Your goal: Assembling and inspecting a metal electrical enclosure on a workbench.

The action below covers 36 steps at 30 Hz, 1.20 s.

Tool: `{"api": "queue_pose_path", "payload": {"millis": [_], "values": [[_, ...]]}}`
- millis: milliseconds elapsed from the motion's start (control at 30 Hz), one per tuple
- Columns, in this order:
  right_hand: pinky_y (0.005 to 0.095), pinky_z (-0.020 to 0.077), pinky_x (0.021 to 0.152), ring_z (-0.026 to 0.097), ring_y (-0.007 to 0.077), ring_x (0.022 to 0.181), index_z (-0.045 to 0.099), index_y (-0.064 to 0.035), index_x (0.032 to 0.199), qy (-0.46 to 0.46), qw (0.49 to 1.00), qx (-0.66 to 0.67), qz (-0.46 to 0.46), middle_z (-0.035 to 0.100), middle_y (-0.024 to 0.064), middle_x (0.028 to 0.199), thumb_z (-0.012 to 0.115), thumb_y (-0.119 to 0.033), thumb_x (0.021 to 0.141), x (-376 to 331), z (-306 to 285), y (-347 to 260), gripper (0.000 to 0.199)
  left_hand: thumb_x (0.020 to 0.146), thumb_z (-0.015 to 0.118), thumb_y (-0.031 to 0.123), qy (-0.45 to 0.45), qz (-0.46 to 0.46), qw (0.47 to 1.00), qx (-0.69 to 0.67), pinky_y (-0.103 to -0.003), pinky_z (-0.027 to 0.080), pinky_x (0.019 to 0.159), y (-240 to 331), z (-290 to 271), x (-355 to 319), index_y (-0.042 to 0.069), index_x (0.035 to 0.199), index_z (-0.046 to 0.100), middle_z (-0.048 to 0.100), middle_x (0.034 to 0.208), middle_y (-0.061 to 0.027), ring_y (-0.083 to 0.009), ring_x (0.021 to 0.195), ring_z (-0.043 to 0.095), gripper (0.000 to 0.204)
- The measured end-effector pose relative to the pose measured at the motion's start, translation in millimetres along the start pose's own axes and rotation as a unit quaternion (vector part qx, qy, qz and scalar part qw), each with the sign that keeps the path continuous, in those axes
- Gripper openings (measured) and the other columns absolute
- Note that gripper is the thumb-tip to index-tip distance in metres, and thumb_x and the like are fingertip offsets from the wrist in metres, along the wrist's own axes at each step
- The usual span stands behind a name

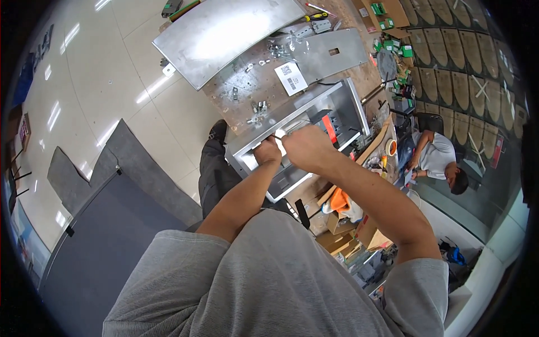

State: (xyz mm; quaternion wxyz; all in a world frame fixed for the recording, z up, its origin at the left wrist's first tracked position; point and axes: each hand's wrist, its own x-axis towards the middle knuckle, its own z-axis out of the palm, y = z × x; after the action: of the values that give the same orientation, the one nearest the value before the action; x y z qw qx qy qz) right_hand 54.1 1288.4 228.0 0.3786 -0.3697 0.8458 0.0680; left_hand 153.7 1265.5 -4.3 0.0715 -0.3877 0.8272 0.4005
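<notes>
A grey sheet-metal box (355, 106) lies open in front of me, with dark parts and a red strip (329, 129) inside. My left hand (268, 151) is at the box's left end, its fingers curled down at the inner wall; whatever they pinch is hidden. Beside it, my right hand (306, 147) is closed in a fist over the box's middle. A thin dark rod (276, 136) sticks out from the right fist toward the left fingers. Its kind cannot be made out.
Beyond the box, the wooden workbench carries a curved metal sheet (224, 33), a flat plate (331, 53), a white printed card (291, 78) and small metal brackets (258, 109). Cartons and an orange cloth (338, 201) are at right. A co-worker (435, 154) sits farther right.
</notes>
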Motion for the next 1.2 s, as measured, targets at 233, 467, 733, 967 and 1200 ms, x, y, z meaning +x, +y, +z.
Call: {"api": "queue_pose_path", "payload": {"millis": [233,467,733,967,1200], "values": [[0.0452,0.0534,0.064,0.068,0.0342,0.072,0.067,-0.0032,0.085,-0.006,0.997,0.044,0.065,0.068,0.0177,0.076,0.056,-0.013,0.075,-0.6,10.8,-4.6,0.018,0.09,0.056,0.039,0.012,0.009,1.0,0.024,-0.047,0.053,0.067,-6.0,1.5,1.0,0.005,0.083,0.066,0.067,0.081,-0.0196,-0.0394,0.075,0.065,0.037],[0.0454,0.0539,0.067,0.068,0.0348,0.075,0.067,-0.0036,0.085,0.001,0.989,0.092,0.118,0.068,0.0183,0.078,0.055,-0.013,0.076,-0.4,14.0,-7.6,0.018,0.09,0.058,0.037,-0.004,-0.012,0.998,0.059,-0.047,0.053,0.067,-16.7,17.3,3.9,0.005,0.081,0.066,0.067,0.08,-0.0187,-0.0393,0.075,0.065,0.035],[0.0449,0.0536,0.07,0.067,0.0358,0.079,0.068,-0.0034,0.082,0.037,0.972,0.144,0.184,0.067,0.0199,0.08,0.055,-0.014,0.078,0.9,21.9,-15.4,0.017,0.089,0.059,0.037,0.007,-0.03,0.999,0.016,-0.048,0.053,0.062,-23.9,30.2,2.8,0.005,0.079,0.066,0.067,0.077,-0.0179,-0.0398,0.071,0.065,0.034],[0.0439,0.0531,0.073,0.066,0.0372,0.08,0.068,-0.003,0.083,0.067,0.953,0.192,0.223,0.067,0.0211,0.08,0.056,-0.017,0.08,1.9,33.6,-16.9,0.018,0.088,0.059,0.038,0.024,-0.006,1.0,0.009,-0.047,0.053,0.061,-9.1,13.8,1.8,0.006,0.078,0.065,0.067,0.077,-0.0189,-0.0394,0.071,0.065,0.034],[0.0443,0.0529,0.072,0.066,0.0381,0.079,0.067,-0.003,0.084,0.074,0.947,0.2,0.241,0.067,0.0205,0.081,0.054,-0.019,0.085,1.2,29.8,-25.1,0.021,0.09,0.056,0.043,-0.031,-0.048,0.998,0.018,-0.047,0.053,0.061,-3.4,6.2,3.8,0.005,0.078,0.064,0.067,0.078,-0.0192,-0.0399,0.069,0.065,0.04]]}}
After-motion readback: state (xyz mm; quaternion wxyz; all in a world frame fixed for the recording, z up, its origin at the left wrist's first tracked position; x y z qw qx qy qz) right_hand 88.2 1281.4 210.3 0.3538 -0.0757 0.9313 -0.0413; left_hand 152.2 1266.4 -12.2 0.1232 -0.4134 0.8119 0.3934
